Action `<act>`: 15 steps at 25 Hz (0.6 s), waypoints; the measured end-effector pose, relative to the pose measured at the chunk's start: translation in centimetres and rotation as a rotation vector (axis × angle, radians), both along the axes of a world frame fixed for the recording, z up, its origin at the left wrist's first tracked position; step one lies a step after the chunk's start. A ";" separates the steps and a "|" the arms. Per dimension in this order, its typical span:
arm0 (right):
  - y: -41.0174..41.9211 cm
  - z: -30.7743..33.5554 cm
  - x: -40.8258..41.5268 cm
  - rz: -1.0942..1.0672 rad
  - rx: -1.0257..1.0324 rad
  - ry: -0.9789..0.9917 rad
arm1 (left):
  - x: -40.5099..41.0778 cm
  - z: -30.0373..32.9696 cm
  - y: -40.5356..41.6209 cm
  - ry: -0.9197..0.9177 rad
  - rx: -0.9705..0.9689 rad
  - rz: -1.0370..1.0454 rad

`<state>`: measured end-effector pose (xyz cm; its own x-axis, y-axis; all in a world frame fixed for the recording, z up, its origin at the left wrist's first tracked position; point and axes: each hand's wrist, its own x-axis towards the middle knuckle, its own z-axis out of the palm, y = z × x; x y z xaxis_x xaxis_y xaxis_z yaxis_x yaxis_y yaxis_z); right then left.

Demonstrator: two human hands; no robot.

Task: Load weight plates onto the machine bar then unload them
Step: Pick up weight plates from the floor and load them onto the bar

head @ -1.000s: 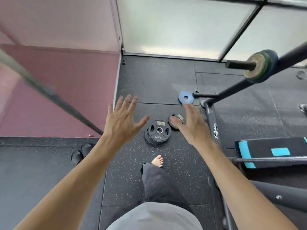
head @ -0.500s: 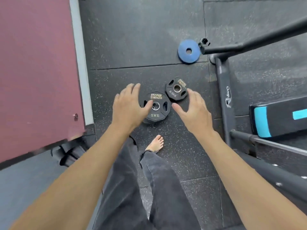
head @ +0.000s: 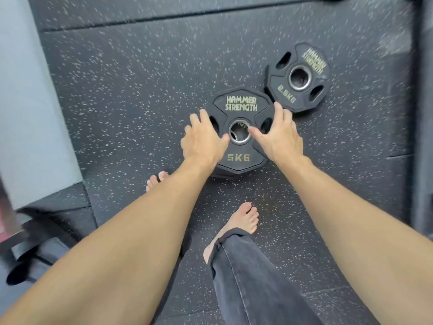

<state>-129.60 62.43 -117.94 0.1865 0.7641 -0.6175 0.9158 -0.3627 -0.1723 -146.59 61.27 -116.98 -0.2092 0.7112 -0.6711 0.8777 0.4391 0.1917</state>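
Both hands down on the 5 kg plate [head: 239, 134], which lies flat on the speckled rubber floor [head: 131, 95]. Looks stacked on a second plate, only its edge showing underneath; can't tell for sure.

Left hand [head: 202, 141]: palm over the plate's left side, fingers spread and roughly straight, tips reaching past the left grip slot toward the rim, thumb tip right at the steel centre ring [head: 240, 132]. Resting on it, not curled round anything visible.

Right hand [head: 280, 137]: covers the right side, thumb pointing in at the centre ring from the right, index tip up at the plate's upper right edge. Remaining fingers drop toward the outer rim; can't tell whether they hook under it.

2.5 kg plate [head: 298, 77]: flat on the floor just beyond the right fingertips, up and to the right, edge touching or overlapping the 5 kg rim. Untouched by either hand.

Bare feet behind the wrists: left foot [head: 155, 180] just back of the left wrist, right foot [head: 243, 219] between the forearms, dark jeans [head: 257, 277] leg below it.
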 end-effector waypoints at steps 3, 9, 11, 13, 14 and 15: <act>0.0 -5.7 0.0 -0.047 0.018 -0.017 | 2.2 -4.7 0.3 0.085 -0.019 -0.015; 0.3 -7.5 -0.3 -0.037 0.109 -0.053 | 3.4 -6.9 1.5 0.273 0.091 -0.020; 0.8 -6.7 -0.3 -0.060 0.093 -0.032 | 3.1 -6.6 2.1 0.231 0.112 -0.002; 0.4 -5.6 -0.5 -0.092 0.079 -0.026 | 2.5 -5.8 2.1 0.196 0.116 0.013; 0.0 -4.6 -0.6 -0.108 0.079 -0.031 | 2.3 -4.9 2.1 0.193 0.113 0.000; -0.7 -3.4 -0.6 -0.123 0.084 -0.037 | 2.1 -3.5 2.0 0.191 0.107 -0.020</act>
<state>-130.19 61.77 -121.32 0.3035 0.7829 -0.5431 0.8715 -0.4586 -0.1740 -144.51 63.27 -120.48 -0.3101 0.7814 -0.5415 0.9110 0.4070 0.0657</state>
